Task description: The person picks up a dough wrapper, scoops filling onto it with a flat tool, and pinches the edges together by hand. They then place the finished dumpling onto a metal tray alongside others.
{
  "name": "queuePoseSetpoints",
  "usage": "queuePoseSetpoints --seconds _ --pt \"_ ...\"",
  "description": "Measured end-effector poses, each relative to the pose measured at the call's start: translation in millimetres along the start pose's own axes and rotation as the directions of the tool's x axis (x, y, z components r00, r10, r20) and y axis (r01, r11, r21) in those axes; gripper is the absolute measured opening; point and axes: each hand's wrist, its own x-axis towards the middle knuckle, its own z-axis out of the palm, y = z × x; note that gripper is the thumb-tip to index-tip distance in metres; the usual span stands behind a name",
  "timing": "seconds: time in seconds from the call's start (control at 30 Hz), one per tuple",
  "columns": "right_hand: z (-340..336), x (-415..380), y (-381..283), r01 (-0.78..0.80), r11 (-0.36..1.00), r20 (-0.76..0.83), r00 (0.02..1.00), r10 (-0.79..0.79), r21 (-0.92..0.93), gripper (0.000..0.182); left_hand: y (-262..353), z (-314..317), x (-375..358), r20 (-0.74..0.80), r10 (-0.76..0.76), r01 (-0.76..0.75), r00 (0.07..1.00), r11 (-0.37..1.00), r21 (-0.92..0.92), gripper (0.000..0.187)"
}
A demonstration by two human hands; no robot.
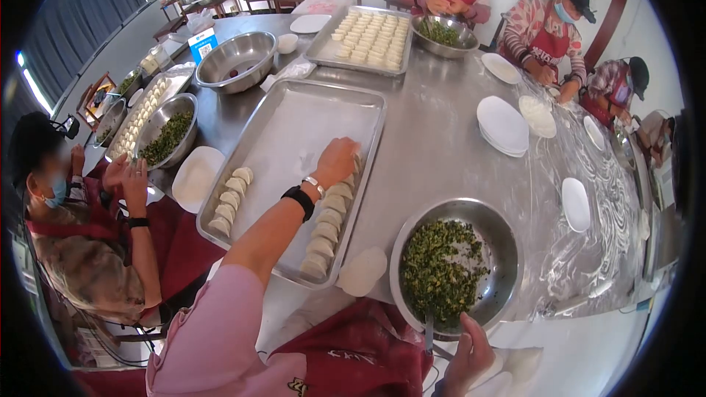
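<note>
My left hand (338, 162) reaches over the large metal tray (276, 121), its fingers closed at the upper end of the right-hand row of dumplings (326, 229); what they hold is hidden. A shorter row of dumplings (232, 197) lies along the tray's left side. At the bottom, my right hand (471, 353) is raised beside the steel bowl (507, 265), fingers apart and nothing seen in them. Chopped green filling (437, 265) lies in that bowl, with a utensil handle (429, 334) at its near edge. Round wrappers (362, 272) sit between tray and bowl.
A full dumpling tray (316, 51) and an empty-looking steel bowl (254, 84) stand farther back. White plates (503, 126) and a small white dish (576, 204) are on the floured right side. A co-worker (88, 250) sits at left; several others work across the table.
</note>
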Motion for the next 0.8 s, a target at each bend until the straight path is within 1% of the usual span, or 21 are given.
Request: queuePoseSetpoints --seconds 0.03,0.07,0.13,0.2,0.23,0.33,0.37,0.4,0.43,0.47,0.5,0.53,0.63,0.73,0.8 --pt "1 -2 2 -0.024 1.0 -0.001 1.0 0.024 0.011 0.031 -1 3 -2 -0.033 0.025 -0.025 0.999 1.0 0.001 0.031" --pt "1 -4 2 0.0 1.0 -0.018 1.0 0.0 0.009 0.03 0 6 -5 -0.066 0.05 -0.05 0.997 0.999 0.001 0.03" --pt "1 -5 1 0.054 0.999 -0.057 0.997 -0.053 0.008 0.028 2 4 -5 -0.067 0.05 -0.051 0.997 0.999 -0.002 0.03" --pt "-3 -10 -3 0.034 0.999 -0.055 0.998 -0.034 0.0 0.026 4 4 -5 -0.05 0.075 -0.074 0.996 0.997 0.027 0.03" --pt "-5 -12 -4 0.03 1.0 -0.052 0.998 -0.03 -0.003 0.025 8 1 -6 -0.069 0.035 -0.035 0.997 0.999 0.007 0.023" --pt "-9 -20 1 0.042 0.999 -0.059 0.997 -0.04 0.025 0.024 48 -19 -23 -0.3 0.083 -0.106 0.95 0.992 -0.063 0.021" --pt "-11 -23 1 0.042 0.999 -0.057 0.998 -0.04 0.033 0.024 67 -34 -34 -0.306 0.154 -0.183 0.94 0.981 -0.069 0.018" --pt "-13 -26 1 0.042 0.998 -0.057 0.998 -0.039 0.041 0.024 83 -40 -47 -0.125 0.198 -0.197 0.972 0.98 0.02 0.019" --pt "-13 -28 1 0.038 0.999 -0.045 0.998 -0.036 0.037 0.025 98 -42 -62 0.06 0.218 -0.223 0.974 0.969 0.106 0.02" --pt "-13 -30 1 0.035 0.999 -0.034 0.999 -0.034 0.034 0.025 109 -42 -77 0.243 0.214 -0.262 0.946 0.947 0.186 0.022" --pt "-13 -31 1 0.034 0.999 -0.024 0.999 -0.033 0.03 0.026 116 -38 -95 0.273 0.318 -0.344 0.908 0.937 0.052 0.019" --pt "-14 -32 0 0.065 0.997 -0.016 0.998 -0.064 0.038 0.027 122 -33 -112 0.288 0.424 -0.418 0.859 0.905 -0.085 0.017" --pt "-15 -35 -5 0.132 0.99 0.003 0.991 -0.133 0.053 0.03 139 -15 -145 0.309 0.452 -0.465 0.837 0.885 -0.035 0.015" --pt "-17 -42 -6 0.163 0.985 0.005 0.986 -0.164 0.062 0.03 147 -18 -148 0.339 0.386 -0.415 0.858 0.91 0.014 0.017" --pt "-18 -46 -5 0.188 0.979 -0.006 0.982 -0.188 0.079 0.028 148 -16 -144 0.396 0.323 -0.328 0.859 0.943 -0.056 0.015"
